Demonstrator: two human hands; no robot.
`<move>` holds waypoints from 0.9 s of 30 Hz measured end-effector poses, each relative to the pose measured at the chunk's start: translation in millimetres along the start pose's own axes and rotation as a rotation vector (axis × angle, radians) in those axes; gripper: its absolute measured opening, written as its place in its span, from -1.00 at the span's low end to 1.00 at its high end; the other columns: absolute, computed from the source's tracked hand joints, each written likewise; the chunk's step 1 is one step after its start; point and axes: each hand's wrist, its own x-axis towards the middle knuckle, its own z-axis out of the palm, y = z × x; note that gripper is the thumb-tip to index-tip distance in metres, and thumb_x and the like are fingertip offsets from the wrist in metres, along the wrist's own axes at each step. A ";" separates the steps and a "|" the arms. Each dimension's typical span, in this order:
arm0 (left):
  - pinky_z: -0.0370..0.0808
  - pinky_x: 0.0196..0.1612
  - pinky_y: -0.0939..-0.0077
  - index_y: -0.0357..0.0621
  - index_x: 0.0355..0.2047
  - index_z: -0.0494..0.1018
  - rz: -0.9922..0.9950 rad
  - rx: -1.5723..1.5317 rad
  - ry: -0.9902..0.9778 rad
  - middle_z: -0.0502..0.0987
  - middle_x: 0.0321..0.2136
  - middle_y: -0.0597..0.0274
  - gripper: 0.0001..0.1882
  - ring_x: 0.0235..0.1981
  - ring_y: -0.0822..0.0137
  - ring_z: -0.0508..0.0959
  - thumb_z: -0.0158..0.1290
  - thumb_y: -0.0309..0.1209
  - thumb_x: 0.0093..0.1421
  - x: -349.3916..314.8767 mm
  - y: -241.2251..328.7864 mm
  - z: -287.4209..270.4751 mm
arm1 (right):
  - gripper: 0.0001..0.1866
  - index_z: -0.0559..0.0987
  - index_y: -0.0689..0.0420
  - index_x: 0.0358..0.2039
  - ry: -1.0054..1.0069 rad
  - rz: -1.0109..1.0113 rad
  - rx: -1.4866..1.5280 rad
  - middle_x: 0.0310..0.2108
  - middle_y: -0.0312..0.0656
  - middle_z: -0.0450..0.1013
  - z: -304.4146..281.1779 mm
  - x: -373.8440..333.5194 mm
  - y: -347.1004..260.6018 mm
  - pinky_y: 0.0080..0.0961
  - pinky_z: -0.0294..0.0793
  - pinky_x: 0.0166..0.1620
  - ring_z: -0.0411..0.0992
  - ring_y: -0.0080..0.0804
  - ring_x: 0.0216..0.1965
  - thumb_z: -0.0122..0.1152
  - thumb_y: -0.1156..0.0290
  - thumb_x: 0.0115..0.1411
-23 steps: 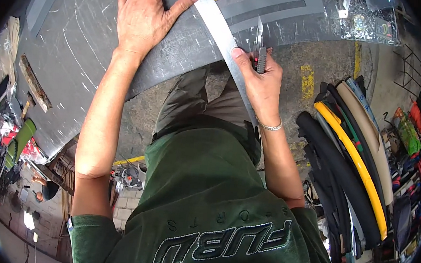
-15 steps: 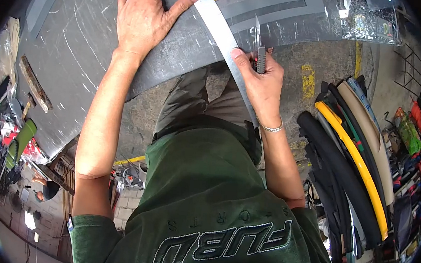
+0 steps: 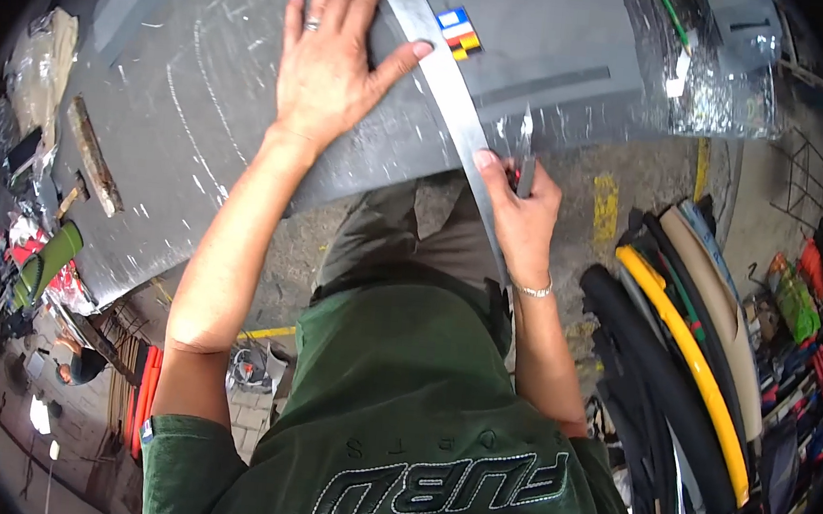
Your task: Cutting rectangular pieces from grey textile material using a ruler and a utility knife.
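Observation:
A long metal straightedge (image 3: pixel 453 94) slants across the dark, scratched tabletop (image 3: pixel 238 56) and runs past its near edge toward my waist. My left hand (image 3: pixel 331 84) lies flat with fingers apart, its thumb tip and fingertips at the straightedge's left side. At the table's near edge, my right hand (image 3: pixel 523 230) is closed round a utility knife (image 3: pixel 528 130), blade pointing away from me. The right thumb rests on the straightedge. Right of the straightedge lies a grey sheet (image 3: pixel 549 24) with a small multicoloured patch (image 3: pixel 459 32) and a darker strip (image 3: pixel 544 86).
Rolls of material, black (image 3: pixel 661 367) and yellow (image 3: pixel 691 365), stand at the right. A clear plastic sheet (image 3: pixel 729 99) and a green pencil (image 3: pixel 671 15) lie at the table's far right. On the left are a worn wooden stick (image 3: pixel 94 156) and another person (image 3: pixel 79 365).
The view has shifted, so the table and both hands sit lower and further right in the picture. The knife has tilted slightly in my right hand. My left hand stays flat.

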 end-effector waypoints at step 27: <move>-0.05 0.49 -0.19 0.00 0.42 0.21 -0.129 0.340 -0.210 0.25 0.37 -0.02 -0.13 0.47 -0.01 0.14 0.05 0.25 0.28 -3.6 13.1 -18.8 | -0.67 0.56 0.18 -0.49 -0.011 0.004 -0.015 -0.60 -0.54 0.30 -0.7 -3.4 5.4 -0.66 0.16 -0.46 0.15 -0.77 -0.53 0.50 0.26 0.23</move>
